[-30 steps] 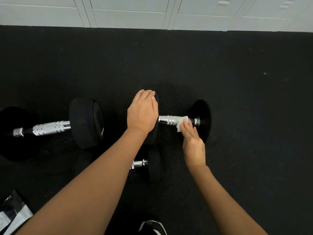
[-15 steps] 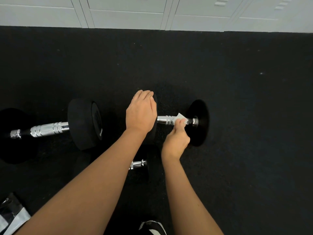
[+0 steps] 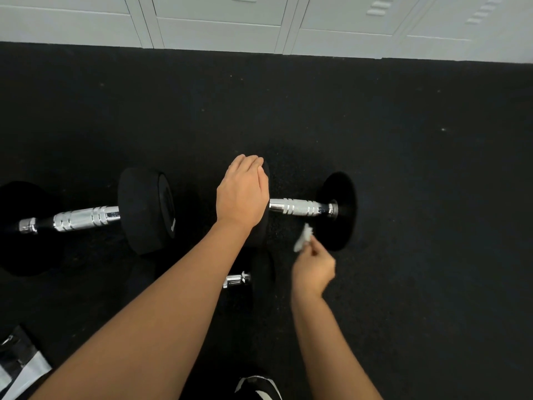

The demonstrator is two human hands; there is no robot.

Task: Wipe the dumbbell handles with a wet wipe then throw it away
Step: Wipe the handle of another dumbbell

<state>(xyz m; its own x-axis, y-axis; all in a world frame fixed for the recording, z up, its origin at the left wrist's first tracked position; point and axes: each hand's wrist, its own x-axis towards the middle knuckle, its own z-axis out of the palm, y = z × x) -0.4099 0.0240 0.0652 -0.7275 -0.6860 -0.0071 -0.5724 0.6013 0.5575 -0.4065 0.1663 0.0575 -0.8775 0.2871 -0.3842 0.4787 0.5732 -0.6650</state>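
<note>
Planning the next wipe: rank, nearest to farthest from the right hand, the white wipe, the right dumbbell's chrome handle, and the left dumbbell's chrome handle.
1. Crumpled white wet wipe, pinched in the right hand.
2. Right dumbbell's chrome handle, just beyond.
3. Left dumbbell's chrome handle, far left.

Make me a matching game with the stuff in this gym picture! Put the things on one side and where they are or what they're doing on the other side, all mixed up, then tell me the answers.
Things:
1. left hand
2. right hand
3. wet wipe
4. lockers

Places or states:
A. white and crumpled, off the shiny handle
B. along the far edge of the black floor
C. resting on top of a dumbbell's black end
D. pinching something white below the handle

Right pairs: 1-C, 2-D, 3-A, 4-B
</note>
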